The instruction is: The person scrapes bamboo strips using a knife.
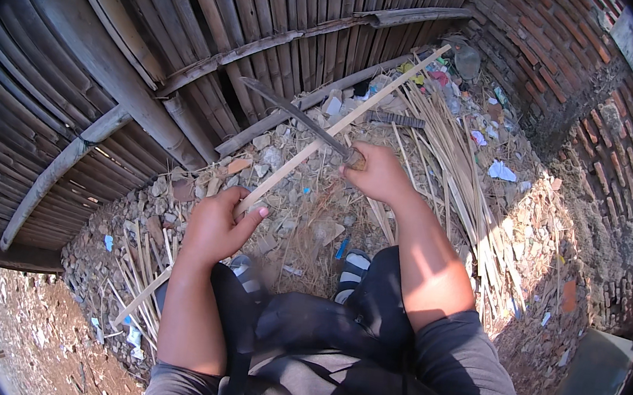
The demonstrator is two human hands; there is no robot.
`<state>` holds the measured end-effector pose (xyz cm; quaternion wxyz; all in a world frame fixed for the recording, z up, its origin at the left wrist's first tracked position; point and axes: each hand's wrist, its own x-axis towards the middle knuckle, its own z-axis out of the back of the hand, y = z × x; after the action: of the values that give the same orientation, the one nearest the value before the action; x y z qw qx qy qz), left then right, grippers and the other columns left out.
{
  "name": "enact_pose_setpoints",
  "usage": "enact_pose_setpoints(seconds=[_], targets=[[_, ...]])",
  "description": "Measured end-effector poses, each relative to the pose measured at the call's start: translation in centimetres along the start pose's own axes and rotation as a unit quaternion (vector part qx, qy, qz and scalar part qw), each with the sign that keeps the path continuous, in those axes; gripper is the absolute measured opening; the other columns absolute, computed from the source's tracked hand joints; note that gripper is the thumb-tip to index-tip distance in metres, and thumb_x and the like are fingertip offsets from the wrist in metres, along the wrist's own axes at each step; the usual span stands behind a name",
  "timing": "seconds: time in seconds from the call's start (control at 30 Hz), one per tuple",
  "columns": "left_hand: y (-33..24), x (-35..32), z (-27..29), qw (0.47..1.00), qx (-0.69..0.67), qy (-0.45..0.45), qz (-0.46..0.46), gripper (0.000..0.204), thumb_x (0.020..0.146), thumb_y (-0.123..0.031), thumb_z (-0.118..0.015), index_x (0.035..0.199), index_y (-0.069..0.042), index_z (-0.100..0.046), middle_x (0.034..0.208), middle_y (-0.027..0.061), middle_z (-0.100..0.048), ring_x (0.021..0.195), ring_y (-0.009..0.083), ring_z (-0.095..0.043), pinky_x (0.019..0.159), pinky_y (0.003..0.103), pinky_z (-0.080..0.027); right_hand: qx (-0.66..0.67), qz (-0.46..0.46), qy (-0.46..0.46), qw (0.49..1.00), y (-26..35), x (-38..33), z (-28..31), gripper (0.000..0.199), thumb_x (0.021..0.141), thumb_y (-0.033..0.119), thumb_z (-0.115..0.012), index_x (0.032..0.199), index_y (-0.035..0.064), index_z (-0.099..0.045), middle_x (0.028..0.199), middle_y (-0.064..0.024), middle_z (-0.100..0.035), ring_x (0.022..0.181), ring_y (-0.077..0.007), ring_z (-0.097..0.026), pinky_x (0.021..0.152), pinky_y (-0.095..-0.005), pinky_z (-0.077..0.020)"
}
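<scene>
A long pale bamboo strip runs slantwise across the view, from beside my left forearm up to the far right. My left hand is closed around it near its middle, thumb lying along the top. In my right hand is a machete, gripped by its wooden handle. Its long dark blade points to the far left and crosses the strip just beyond my left hand; I cannot tell whether the edge touches it. Many similar bamboo strips lie heaped to the right of my right forearm.
More loose strips lie left of my left forearm. A dark ridged bar rests on rubble beyond my right hand. A bamboo wall stands ahead and left, a brick wall at right. Litter and stones cover the ground around my sandalled feet.
</scene>
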<state>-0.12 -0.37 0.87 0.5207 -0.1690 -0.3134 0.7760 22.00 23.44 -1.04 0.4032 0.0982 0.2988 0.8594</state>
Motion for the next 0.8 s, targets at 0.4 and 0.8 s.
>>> enact_pose_setpoints(seconds=[0.4, 0.8], targets=[[0.0, 0.1, 0.0, 1.0, 0.011, 0.008, -0.001, 0.045, 0.089, -0.044, -0.078, 0.106, -0.003, -0.072, 0.066, 0.0164, -0.066, 0.066, 0.0373, -0.069, 0.065, 0.046, -0.053, -0.037, 0.123, 0.013, 0.992, 2.0, -1.1, -2.9, 0.045, 0.082, 0.031, -0.081, 0.116, 0.0033, -0.07, 0.098, -0.0243, -0.072, 0.094, -0.0439, -0.069, 0.081, -0.0489, -0.0545], [0.0, 0.1, -0.1, 1.0, -0.019, -0.014, -0.002, 0.044, 0.089, -0.043, -0.079, 0.105, -0.002, -0.071, 0.065, 0.016, -0.065, 0.064, 0.0367, -0.069, 0.063, 0.044, -0.053, 0.042, -0.035, -0.101, 0.993, -2.5, 0.0, 0.9, 0.052, 0.085, 0.034, -0.08, 0.122, 0.0002, -0.069, 0.107, -0.0244, -0.074, 0.105, -0.0401, -0.072, 0.092, -0.0456, -0.0548]])
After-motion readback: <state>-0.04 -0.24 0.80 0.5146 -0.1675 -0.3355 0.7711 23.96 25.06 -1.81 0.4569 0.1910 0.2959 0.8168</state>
